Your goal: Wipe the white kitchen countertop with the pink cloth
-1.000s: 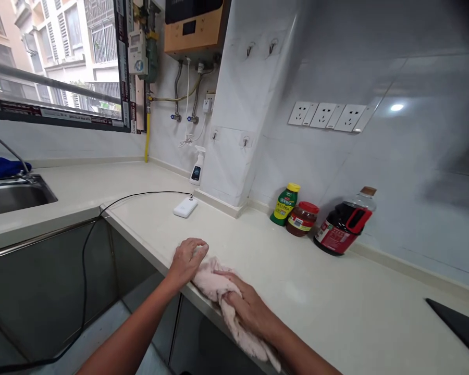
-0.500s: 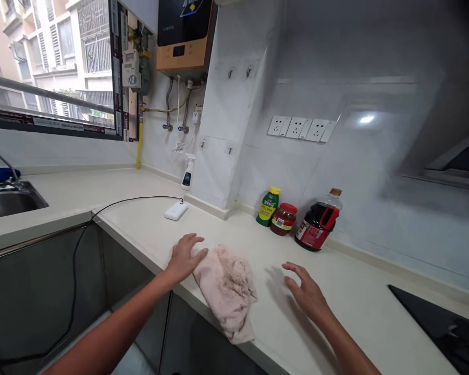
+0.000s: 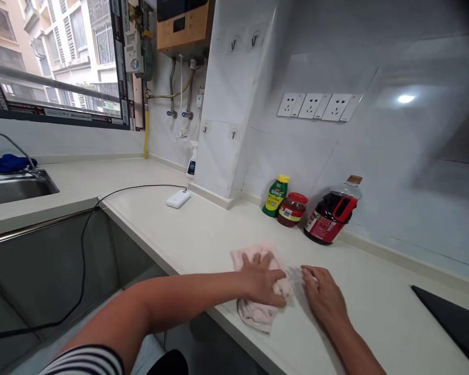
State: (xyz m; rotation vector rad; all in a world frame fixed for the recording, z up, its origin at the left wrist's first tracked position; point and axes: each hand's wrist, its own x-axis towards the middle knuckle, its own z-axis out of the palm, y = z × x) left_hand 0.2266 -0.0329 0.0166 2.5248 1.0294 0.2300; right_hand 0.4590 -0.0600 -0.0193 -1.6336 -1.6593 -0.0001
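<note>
Wiping seems the step in hand: your left hand (image 3: 262, 281) lies spread, grip released, on the pink cloth (image 3: 256, 315), lower middle of the frame on the counter (image 3: 203, 226). Your right hand (image 3: 327, 296) is bent just beside it, toward the lower right; its grip I cannot tell. The next move likely calls for flat, even palm pressure.

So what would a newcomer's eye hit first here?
Probably the pale pink cloth on the counter, under the spread left hand, with the right hand beside it. Next, the green bottle, red-lidded jar and large dark bottle lined up near the wall. Then the bright blue bundle by the sink, far left.
</note>
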